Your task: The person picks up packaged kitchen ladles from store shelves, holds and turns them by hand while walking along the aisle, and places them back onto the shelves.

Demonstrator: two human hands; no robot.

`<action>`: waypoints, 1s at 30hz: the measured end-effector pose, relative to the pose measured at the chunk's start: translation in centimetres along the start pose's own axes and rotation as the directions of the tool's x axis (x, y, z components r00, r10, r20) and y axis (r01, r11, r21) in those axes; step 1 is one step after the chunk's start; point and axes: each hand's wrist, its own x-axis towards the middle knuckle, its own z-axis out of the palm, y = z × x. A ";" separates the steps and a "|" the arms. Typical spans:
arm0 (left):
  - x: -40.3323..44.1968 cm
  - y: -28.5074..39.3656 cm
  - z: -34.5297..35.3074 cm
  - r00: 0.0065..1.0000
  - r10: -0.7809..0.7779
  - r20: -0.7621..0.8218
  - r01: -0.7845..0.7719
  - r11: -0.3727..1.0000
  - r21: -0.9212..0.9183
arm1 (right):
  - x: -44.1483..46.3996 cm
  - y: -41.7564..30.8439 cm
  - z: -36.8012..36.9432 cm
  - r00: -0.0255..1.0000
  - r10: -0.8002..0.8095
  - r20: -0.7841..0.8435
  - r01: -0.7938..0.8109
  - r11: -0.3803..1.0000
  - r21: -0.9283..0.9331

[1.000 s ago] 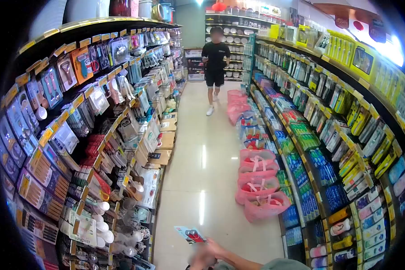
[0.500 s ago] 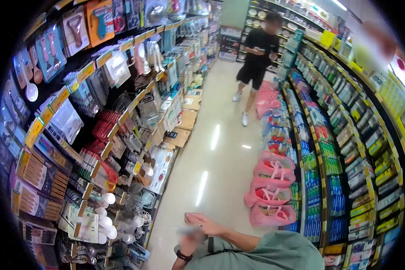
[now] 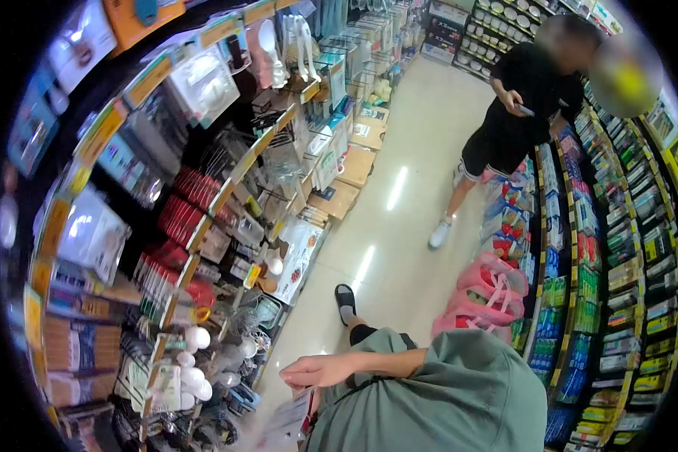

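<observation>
Now the right hand (image 3: 318,371), coming across from a loose grey-green cloth top (image 3: 444,399), is bending its fingers together just above a flat, whitish packet with a dark red edge (image 3: 285,423); whether those fingers are gripping it, I cannot tell. The left hand (image 3: 314,398) is showing only as a strip of skin beneath the right, so its grip cannot be told either. The packet is hanging low and slanted in front of the body, blurring toward the bottom of the view, near the white, round-ended plastic utensils (image 3: 194,383) on the left-hand racks. A second ago it was lying higher, its red-and-blue front showing; now that front is not readable, which is probably making it harder to inspect. The view is also leaning further right, and a black open-toed sandal (image 3: 345,294) has come into sight. Meanwhile, the person in black clothes (image 3: 516,113) is standing much closer, beside the pink, ribbon-tied bags (image 3: 484,301), apparently narrowing the aisle without touching the packet.
</observation>
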 end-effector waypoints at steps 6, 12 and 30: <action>12.2 5.9 2.3 0.998 -0.016 -0.062 0.018 0.999 0.032 | 2.0 -4.8 -12.8 0.964 -0.192 0.184 0.204 0.977 -0.053; 22.7 10.8 4.4 0.998 -0.061 -0.029 0.063 0.995 0.073 | 1.4 -11.5 -25.7 0.952 -0.152 0.265 0.169 0.985 -0.043; 71.7 27.4 26.7 0.624 0.064 0.778 -0.276 0.951 0.143 | -25.2 -28.1 -66.4 0.454 -0.198 -0.869 0.157 0.978 -0.141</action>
